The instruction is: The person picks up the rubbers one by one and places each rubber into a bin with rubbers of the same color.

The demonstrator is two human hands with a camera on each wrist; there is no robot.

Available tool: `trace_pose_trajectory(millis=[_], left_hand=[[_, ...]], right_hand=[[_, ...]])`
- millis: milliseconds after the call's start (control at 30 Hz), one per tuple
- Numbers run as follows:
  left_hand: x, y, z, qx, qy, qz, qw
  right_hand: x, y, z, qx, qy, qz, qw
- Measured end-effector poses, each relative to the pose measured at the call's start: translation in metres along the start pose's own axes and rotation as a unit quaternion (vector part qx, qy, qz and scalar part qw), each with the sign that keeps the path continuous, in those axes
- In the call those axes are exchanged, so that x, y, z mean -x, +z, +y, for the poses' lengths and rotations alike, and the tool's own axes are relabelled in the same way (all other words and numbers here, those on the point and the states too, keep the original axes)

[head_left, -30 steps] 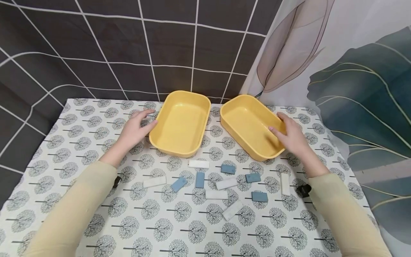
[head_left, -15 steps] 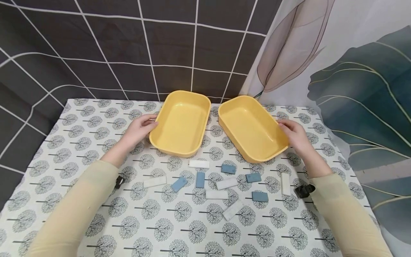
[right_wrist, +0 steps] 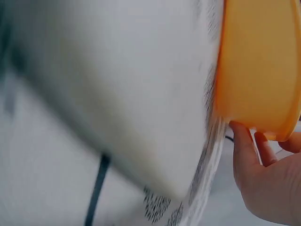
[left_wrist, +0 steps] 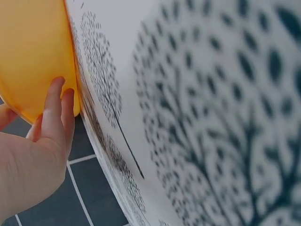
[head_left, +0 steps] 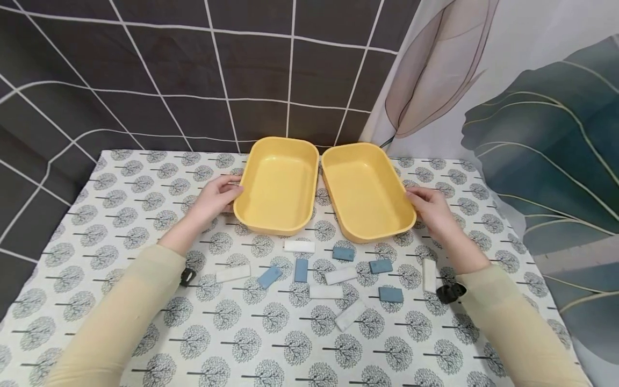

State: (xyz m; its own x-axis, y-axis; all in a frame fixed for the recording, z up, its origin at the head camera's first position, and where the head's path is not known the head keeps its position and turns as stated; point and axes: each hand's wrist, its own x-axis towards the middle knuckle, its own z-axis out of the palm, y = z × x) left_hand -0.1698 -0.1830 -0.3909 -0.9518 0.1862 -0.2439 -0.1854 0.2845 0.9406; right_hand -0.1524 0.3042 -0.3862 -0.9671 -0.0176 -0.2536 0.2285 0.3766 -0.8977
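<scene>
Two yellow rectangular tubs stand side by side at the back of the table, their far corners nearly touching. My left hand [head_left: 216, 198] touches the outer left side of the left tub [head_left: 276, 188], thumb near its rim. In the left wrist view, fairly straight fingers [left_wrist: 55, 110] lie against that tub's wall. My right hand [head_left: 432, 209] touches the outer right side of the right tub [head_left: 367, 191], which sits slightly angled. The right wrist view shows extended fingers [right_wrist: 243, 146] at its outer wall and the thumb beside the rim. Both tubs hold nothing.
Several white flat blocks [head_left: 326, 292] and several blue flat blocks [head_left: 390, 294] lie scattered in front of the tubs. A tree-patterned cloth [head_left: 213, 344] covers the table. A dark grid-patterned curtain [head_left: 193, 64] and a leaf-patterned one [head_left: 541, 134] hang close behind.
The right tub has slid left and turned straighter, with my right hand moving from over its rim to its outer side. The left tub has shifted slightly right with my left hand against it.
</scene>
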Motion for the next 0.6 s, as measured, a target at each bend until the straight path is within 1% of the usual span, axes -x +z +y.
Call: trace_pose_trajectory(millis=[100, 233, 267, 367, 467, 500, 600], left_hand=[[0.000, 0.007, 0.001, 0.008, 0.002, 0.006, 0.9999], [0.001, 0.012, 0.000, 0.018, 0.001, 0.011, 0.9998], [0.001, 0.013, 0.000, 0.022, -0.001, 0.011, 0.9997], [0.002, 0.015, 0.000, 0.034, -0.005, 0.012, 0.9993], [0.001, 0.015, 0.000, 0.037, -0.005, 0.010, 0.9992], [0.001, 0.015, -0.001, 0.037, -0.004, 0.010, 0.9993], [0.001, 0.016, -0.002, 0.030, -0.003, 0.008, 0.9995]], right_hand=[[0.002, 0.003, -0.003, -0.006, 0.007, -0.013, 0.9999], [0.005, 0.007, -0.007, -0.010, 0.017, -0.034, 0.9992], [0.005, 0.008, -0.007, -0.017, 0.022, -0.040, 0.9988], [0.006, 0.013, -0.011, -0.066, 0.043, -0.055, 0.9954], [0.007, 0.017, -0.014, -0.100, 0.057, -0.059, 0.9916], [0.007, 0.019, -0.014, -0.103, 0.060, -0.058, 0.9912], [0.008, 0.020, -0.015, -0.082, 0.059, -0.054, 0.9934]])
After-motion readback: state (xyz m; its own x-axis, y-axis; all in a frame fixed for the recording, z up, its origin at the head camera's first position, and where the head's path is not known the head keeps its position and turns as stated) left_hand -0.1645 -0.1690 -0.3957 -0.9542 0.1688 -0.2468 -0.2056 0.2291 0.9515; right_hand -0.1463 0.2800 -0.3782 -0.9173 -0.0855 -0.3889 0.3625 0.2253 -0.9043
